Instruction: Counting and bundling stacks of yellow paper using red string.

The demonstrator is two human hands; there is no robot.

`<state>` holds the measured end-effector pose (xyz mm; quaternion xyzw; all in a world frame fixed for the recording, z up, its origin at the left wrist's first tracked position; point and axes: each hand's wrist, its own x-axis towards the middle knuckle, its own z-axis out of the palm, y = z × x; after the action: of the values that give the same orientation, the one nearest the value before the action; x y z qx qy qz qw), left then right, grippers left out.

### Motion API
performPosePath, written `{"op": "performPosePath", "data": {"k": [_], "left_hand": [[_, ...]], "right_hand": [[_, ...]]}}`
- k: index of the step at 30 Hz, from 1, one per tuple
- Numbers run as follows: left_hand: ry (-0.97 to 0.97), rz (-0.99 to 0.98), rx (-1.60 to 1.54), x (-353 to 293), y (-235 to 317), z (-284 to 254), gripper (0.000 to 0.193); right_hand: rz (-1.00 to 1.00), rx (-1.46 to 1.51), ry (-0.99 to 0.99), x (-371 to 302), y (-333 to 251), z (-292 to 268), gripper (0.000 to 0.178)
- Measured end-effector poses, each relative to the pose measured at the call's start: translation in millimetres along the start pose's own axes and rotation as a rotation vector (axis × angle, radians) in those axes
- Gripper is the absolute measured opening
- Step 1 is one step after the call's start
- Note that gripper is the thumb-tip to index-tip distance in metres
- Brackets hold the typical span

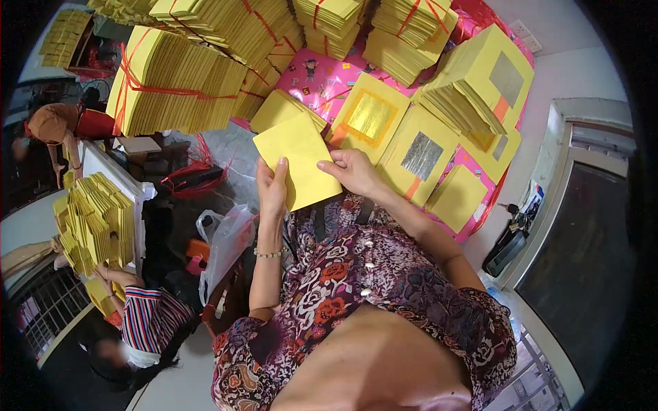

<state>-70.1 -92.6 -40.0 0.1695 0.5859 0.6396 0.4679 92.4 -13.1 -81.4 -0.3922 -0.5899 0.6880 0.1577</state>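
Observation:
A folded yellow paper packet (301,161) is held up in front of me, its plain face showing. My left hand (272,183) grips its lower left edge, thumb on top. On the opposite edge, the thumb and fingers of my right hand (353,171) pinch the paper. Just beyond lies a small pile of yellow paper (284,109), partly covered by the packet. To the right, a yellow sheet with a gold square (373,113) and one with a silver square (421,154) lie on the pink patterned table cover (322,79).
Tall yellow bundles (178,85) tied with red string stand at the far left, others at the back. A loose yellow stack (466,85) leans at right. A clear plastic bag (226,243) hangs at my left. Two other people work around a white table (127,185) piled with yellow paper.

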Motion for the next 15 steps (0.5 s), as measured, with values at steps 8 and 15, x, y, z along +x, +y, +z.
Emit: {"op": "performPosePath", "data": {"k": [8, 15], "left_hand": [[0.149, 0.069, -0.010, 5, -8, -14, 0.034], [0.203, 0.058, -0.071, 35, -42, -24, 0.033]], "right_hand": [[0.004, -0.065, -0.013, 1, -13, 7, 0.031], [0.087, -0.012, 0.068, 31, -5, 8, 0.024]]}}
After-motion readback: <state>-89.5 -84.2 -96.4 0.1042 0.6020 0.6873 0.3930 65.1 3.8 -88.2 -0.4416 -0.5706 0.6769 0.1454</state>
